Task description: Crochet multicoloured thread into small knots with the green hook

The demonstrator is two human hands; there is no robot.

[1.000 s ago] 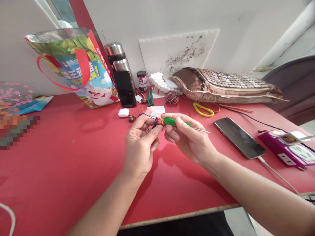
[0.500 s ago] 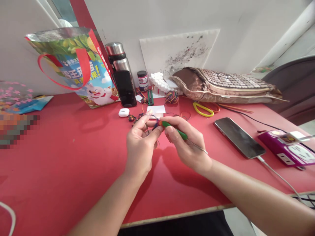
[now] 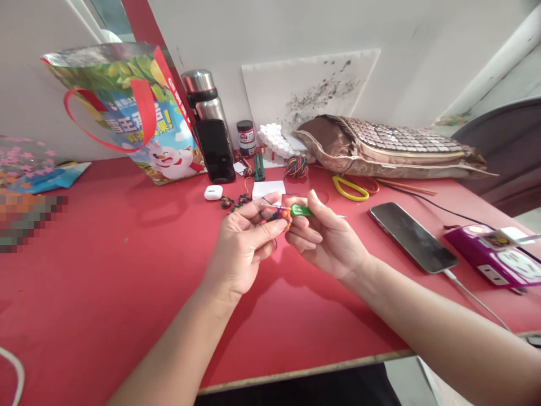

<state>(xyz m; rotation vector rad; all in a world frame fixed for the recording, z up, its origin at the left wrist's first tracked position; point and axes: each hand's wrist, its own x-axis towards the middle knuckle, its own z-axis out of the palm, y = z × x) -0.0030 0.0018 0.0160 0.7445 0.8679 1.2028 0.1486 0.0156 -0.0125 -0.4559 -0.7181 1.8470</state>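
Observation:
Between my hands is a small multicoloured piece of crochet (image 3: 284, 214) in dark blue, purple and orange yarn. My left hand (image 3: 249, 237) pinches it between thumb and fingers, with yarn running over the index finger. My right hand (image 3: 325, 234) grips a crochet hook (image 3: 301, 211) by its green handle. The hook's thin metal shaft points left through or along the crochet; exactly how it passes I cannot tell. Its other end sticks out to the right, past my thumb. More multicoloured crochet pieces (image 3: 236, 201) lie just beyond my left hand.
A white earbud case (image 3: 213, 193), a black phone (image 3: 215, 151) leaning on a steel flask (image 3: 207, 96), a yarn ball (image 3: 296, 166) and white paper (image 3: 269, 189) stand behind. Yellow-handled scissors (image 3: 350, 189), a charging phone (image 3: 412, 237) and a purple power strip (image 3: 492, 254) lie right.
My right hand has turned so its palm and fingers show more, and its thumb has lifted. The hook has swung to nearly level, its shaft now visible above my left thumb.

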